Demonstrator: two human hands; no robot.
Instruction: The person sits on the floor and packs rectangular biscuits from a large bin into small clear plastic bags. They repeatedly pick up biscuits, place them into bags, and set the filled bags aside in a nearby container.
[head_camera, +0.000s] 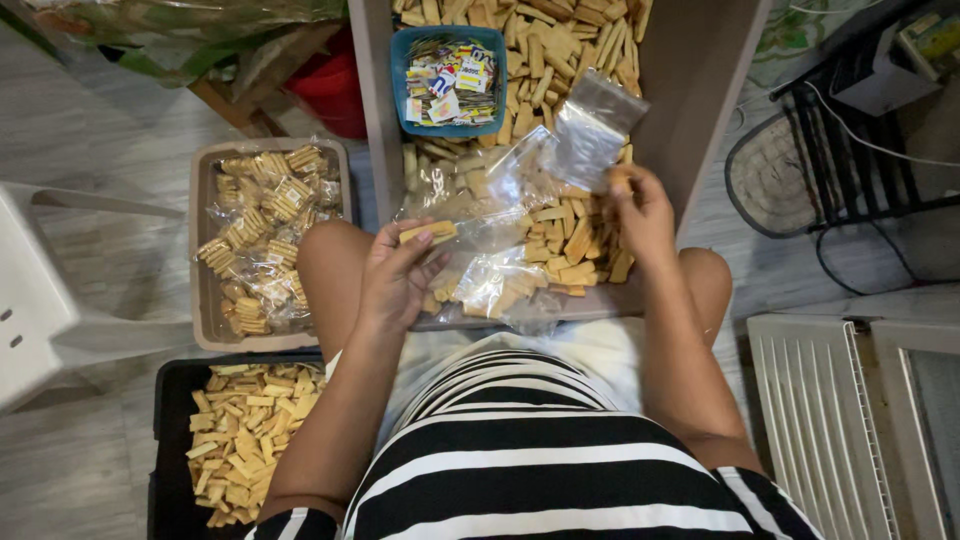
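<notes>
My left hand (398, 274) holds a small stack of tan rectangular biscuits (428, 232) over my left knee. My right hand (643, 212) pinches a small clear plastic bag (597, 127) held up over a long grey tray (696, 90) heaped with loose biscuits (560, 45). More empty clear bags (490, 245) lie crumpled on the tray between my hands. A blue tub (401, 55) of small colourful paper labels sits on the biscuits at the tray's far end.
A beige tray (199, 250) at my left holds several bagged biscuit packs. A black bin (170, 440) below it holds loose biscuits. A white plastic stool (40, 300) stands far left, a fan and white wire rack (830, 420) on the right.
</notes>
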